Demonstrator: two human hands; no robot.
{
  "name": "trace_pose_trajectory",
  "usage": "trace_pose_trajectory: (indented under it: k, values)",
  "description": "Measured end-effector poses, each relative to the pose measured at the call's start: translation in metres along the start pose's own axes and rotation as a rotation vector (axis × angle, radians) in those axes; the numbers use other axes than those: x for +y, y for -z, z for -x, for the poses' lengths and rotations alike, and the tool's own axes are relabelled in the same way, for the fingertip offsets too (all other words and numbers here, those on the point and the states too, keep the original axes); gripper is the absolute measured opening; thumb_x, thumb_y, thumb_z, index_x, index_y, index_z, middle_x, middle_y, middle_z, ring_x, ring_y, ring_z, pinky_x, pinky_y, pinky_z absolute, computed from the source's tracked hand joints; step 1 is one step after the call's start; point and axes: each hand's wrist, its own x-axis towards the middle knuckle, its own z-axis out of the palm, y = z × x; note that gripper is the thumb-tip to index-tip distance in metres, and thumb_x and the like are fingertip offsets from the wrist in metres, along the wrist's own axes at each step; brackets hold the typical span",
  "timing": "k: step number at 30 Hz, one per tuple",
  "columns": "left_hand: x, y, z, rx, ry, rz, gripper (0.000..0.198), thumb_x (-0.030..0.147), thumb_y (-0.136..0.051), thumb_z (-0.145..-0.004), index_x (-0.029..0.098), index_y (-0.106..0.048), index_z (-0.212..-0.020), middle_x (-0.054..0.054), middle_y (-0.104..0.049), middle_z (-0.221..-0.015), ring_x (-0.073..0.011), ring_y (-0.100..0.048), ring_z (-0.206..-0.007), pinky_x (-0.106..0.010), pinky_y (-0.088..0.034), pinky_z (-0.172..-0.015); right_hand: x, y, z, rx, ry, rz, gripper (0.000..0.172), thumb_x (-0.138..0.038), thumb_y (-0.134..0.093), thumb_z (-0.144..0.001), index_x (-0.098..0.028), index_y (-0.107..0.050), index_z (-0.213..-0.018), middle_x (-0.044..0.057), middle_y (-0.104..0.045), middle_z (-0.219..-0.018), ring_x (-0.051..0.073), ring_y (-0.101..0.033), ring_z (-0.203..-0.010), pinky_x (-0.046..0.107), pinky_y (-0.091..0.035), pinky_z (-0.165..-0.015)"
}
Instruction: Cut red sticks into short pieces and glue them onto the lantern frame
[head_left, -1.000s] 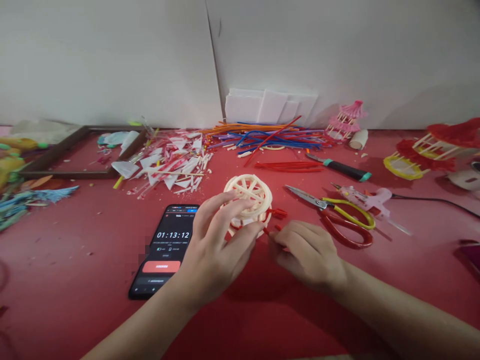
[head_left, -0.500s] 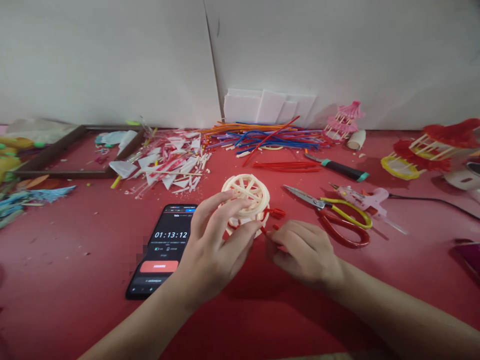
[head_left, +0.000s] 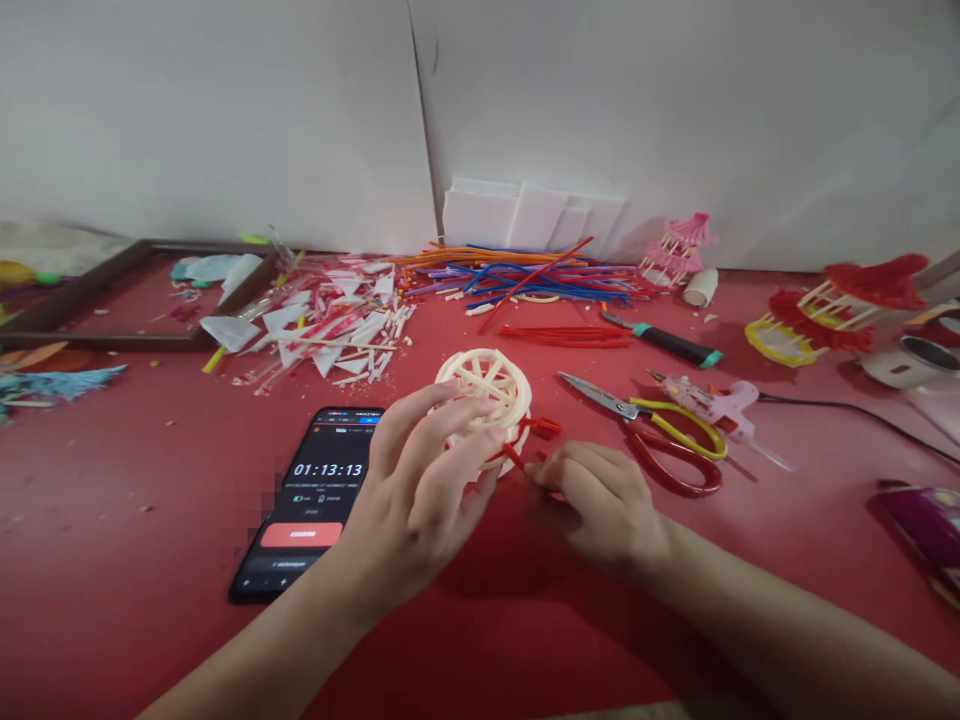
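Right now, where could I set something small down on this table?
Best, the red tabletop on the person's side of the left hand and right hand, or between the scissors and the purple object. Left of the phone looks mostly open. It's crowded along the back, with scraps and coloured stems, and around the cream piece.

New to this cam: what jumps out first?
Likely the cream, wheel-topped piece at centre, the left hand touching it and the right hand pinching a thin red strip at its near right edge. Next, the lit phone at left, reading 01:13:13, and the red-and-yellow-handled scissors at right.
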Motion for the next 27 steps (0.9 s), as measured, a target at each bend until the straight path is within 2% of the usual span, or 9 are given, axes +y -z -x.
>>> trace_pose_trajectory:
  k: [6, 12, 15, 19, 24, 27]
  values:
    - [0.0011, 0.0016, 0.0012, -0.010, 0.003, -0.040, 0.055, 0.006, -0.076, -0.073, 0.012, -0.051, -0.121, -0.015, -0.065, -0.114, -0.0317, -0.057, -0.117, -0.049, -0.051, -0.100, -0.0010, -0.0005, -0.0017, 0.016, 0.034, 0.070, 0.011, -0.009, -0.055, -0.089, -0.018, -0.056, -0.083, 0.000, -0.060, -0.065, 0.011, -0.052, -0.057, 0.024, -0.045, -0.055]
    - [0.0005, -0.0014, 0.0000, -0.006, 0.001, -0.039, 0.056, 0.006, -0.074, -0.074, 0.014, -0.049, -0.123, -0.015, -0.065, -0.116, -0.0317, -0.057, -0.119, -0.049, -0.050, -0.101, -0.0021, 0.0007, -0.0042, 0.024, 0.020, 0.086, 0.017, -0.008, -0.056, -0.088, -0.019, -0.054, -0.076, -0.001, -0.057, -0.061, 0.011, -0.050, -0.053, 0.024, -0.043, -0.051]
    - [-0.0005, -0.0024, 0.0000, 0.006, 0.011, -0.030, 0.057, 0.007, -0.074, -0.075, 0.016, -0.048, -0.125, -0.014, -0.066, -0.116, -0.0311, -0.057, -0.120, -0.049, -0.051, -0.101, -0.0011, 0.0004, -0.0035, 0.009, 0.000, 0.072, 0.019, -0.010, -0.055, -0.089, -0.020, -0.052, -0.074, -0.002, -0.057, -0.062, 0.011, -0.051, -0.054, 0.023, -0.044, -0.051]
    - [-0.0001, -0.0018, -0.0002, -0.014, -0.017, -0.030, 0.057, 0.009, -0.074, -0.076, 0.016, -0.047, -0.126, -0.014, -0.065, -0.117, -0.0311, -0.057, -0.121, -0.049, -0.050, -0.102, -0.0008, 0.0005, -0.0037, 0.052, -0.015, 0.043, 0.018, -0.008, -0.056, -0.088, -0.020, -0.050, -0.075, -0.002, -0.058, -0.064, 0.010, -0.052, -0.054, 0.022, -0.045, -0.052]
    - [0.0022, -0.0004, -0.0007, -0.006, 0.032, -0.015, 0.055, 0.007, -0.075, -0.075, 0.014, -0.047, -0.123, -0.015, -0.065, -0.116, -0.0302, -0.057, -0.120, -0.049, -0.050, -0.102, -0.0026, 0.0010, -0.0041, -0.006, -0.021, 0.018, 0.019, -0.006, -0.056, -0.086, -0.020, -0.049, -0.075, -0.001, -0.058, -0.064, 0.010, -0.052, -0.055, 0.022, -0.044, -0.052]
    - [0.0025, -0.0004, 0.0002, -0.022, 0.009, -0.022, 0.056, 0.007, -0.075, -0.075, 0.013, -0.047, -0.122, -0.015, -0.065, -0.117, -0.0310, -0.055, -0.122, -0.049, -0.050, -0.102, -0.0025, 0.0003, -0.0026, 0.017, -0.021, 0.013, 0.017, -0.008, -0.057, -0.088, -0.020, -0.050, -0.078, -0.001, -0.059, -0.065, 0.010, -0.052, -0.055, 0.022, -0.045, -0.052]
